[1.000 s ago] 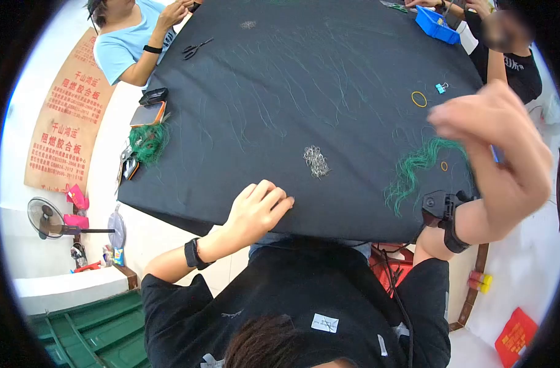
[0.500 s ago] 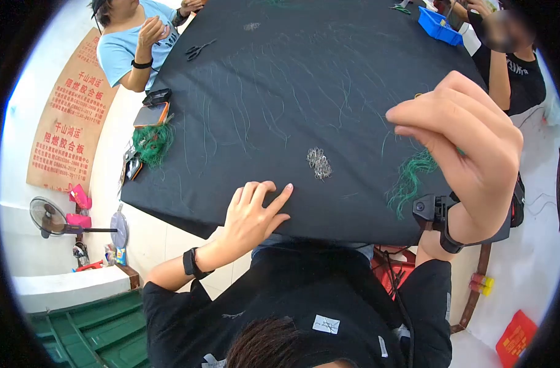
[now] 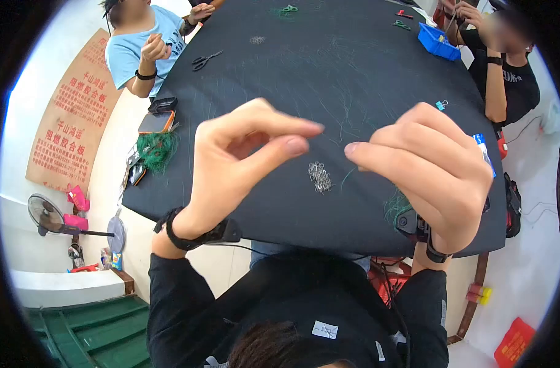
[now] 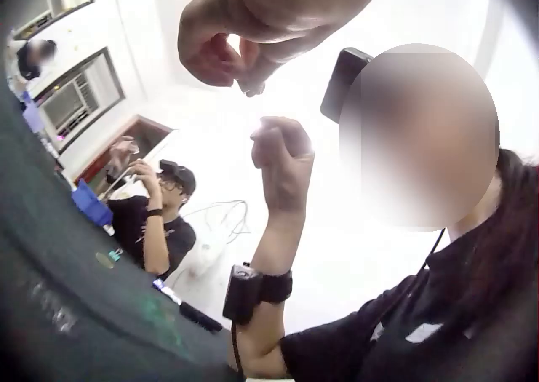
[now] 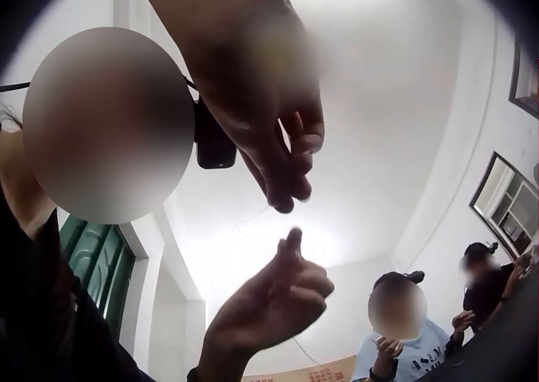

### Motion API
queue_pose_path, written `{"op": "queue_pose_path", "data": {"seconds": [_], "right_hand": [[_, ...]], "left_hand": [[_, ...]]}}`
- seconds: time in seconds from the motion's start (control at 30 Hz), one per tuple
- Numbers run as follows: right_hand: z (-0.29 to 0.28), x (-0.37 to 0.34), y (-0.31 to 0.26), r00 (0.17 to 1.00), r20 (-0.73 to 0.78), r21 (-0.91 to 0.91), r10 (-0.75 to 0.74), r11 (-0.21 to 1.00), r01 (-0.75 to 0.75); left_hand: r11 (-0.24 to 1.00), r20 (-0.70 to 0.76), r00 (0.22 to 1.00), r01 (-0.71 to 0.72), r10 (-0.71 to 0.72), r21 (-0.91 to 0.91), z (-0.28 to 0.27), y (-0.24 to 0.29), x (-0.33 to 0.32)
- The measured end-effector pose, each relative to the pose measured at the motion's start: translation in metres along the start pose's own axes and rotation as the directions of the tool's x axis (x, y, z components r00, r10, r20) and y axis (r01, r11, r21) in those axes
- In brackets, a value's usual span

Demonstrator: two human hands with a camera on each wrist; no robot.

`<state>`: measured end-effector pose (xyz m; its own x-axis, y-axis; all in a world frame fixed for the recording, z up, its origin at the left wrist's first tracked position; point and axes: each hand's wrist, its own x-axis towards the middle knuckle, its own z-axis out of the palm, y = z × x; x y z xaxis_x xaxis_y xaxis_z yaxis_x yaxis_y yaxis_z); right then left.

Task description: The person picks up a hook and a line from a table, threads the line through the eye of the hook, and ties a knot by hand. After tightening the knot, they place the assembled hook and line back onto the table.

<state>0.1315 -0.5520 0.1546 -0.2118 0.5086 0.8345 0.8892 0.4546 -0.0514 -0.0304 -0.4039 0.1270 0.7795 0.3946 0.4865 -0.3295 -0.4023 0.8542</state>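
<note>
In the head view both hands are raised over the dark cloth-covered table, fingertips pointing at each other across a small gap. My right hand (image 3: 436, 175) pinches a thin green thread (image 3: 347, 178), whose loose part hangs below the fingertips. The left hand (image 3: 231, 147) has thumb and forefinger brought close together; I cannot tell if something fine is between them. Below the gap lies a small pile of silvery bits of bent wire (image 3: 320, 178). Behind the right wrist, a bundle of green thread (image 3: 395, 208) is mostly hidden.
Single green threads lie spread over the table (image 3: 280, 208). Black scissors (image 3: 206, 60), a phone (image 3: 156, 122) and a green thread tangle (image 3: 156, 150) are along the left side. A blue tray (image 3: 438, 42) and a teal clip (image 3: 441, 105) are at right. Two people sit at the far corners.
My left hand has risen from the table edge, its thumb and forefinger drawing together. The right hand has come left and toward it with the thread, now hiding most of the green bundle.
</note>
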Motion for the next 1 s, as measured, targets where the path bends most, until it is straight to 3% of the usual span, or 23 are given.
{"op": "queue_pose_path", "data": {"seconds": [0.1, 0.27, 0.43, 0.7, 0.8, 0.97, 1.0], "right_hand": [[-0.006, 0.003, -0.001, 0.994, -0.108, -0.078, -0.013, 0.997, 0.005], [-0.017, 0.003, -0.002, 0.98, -0.194, -0.162, 0.032, 0.985, -0.064], [-0.015, 0.007, -0.005, 0.973, -0.214, -0.119, 0.088, 0.986, -0.115], [-0.009, 0.006, 0.006, 0.984, -0.174, -0.091, 0.029, 0.995, -0.046], [-0.005, 0.007, 0.008, 0.972, -0.231, -0.092, 0.044, 0.994, -0.066], [-0.007, 0.008, 0.011, 0.973, -0.226, -0.208, 0.036, 0.975, -0.084], [-0.006, 0.008, 0.01, 0.973, -0.226, -0.224, 0.038, 0.971, -0.09]], "left_hand": [[0.982, -0.026, 1.0, -0.01, 0.006, -0.187, 0.021, 0.015, 0.023], [0.819, 0.129, 0.982, 0.184, -0.136, -0.544, 0.038, 0.017, 0.042], [0.804, 0.157, 0.977, 0.211, -0.147, -0.556, 0.042, 0.011, 0.044], [0.844, 0.253, 0.961, 0.223, -0.108, -0.489, 0.032, -0.001, 0.047], [0.89, 0.168, 0.986, 0.09, -0.015, -0.448, 0.041, -0.003, 0.047], [0.737, 0.265, 0.933, 0.356, -0.244, -0.575, 0.044, 0.005, 0.048], [0.736, 0.309, 0.929, 0.352, -0.202, -0.579, 0.041, 0.0, 0.048]]}}
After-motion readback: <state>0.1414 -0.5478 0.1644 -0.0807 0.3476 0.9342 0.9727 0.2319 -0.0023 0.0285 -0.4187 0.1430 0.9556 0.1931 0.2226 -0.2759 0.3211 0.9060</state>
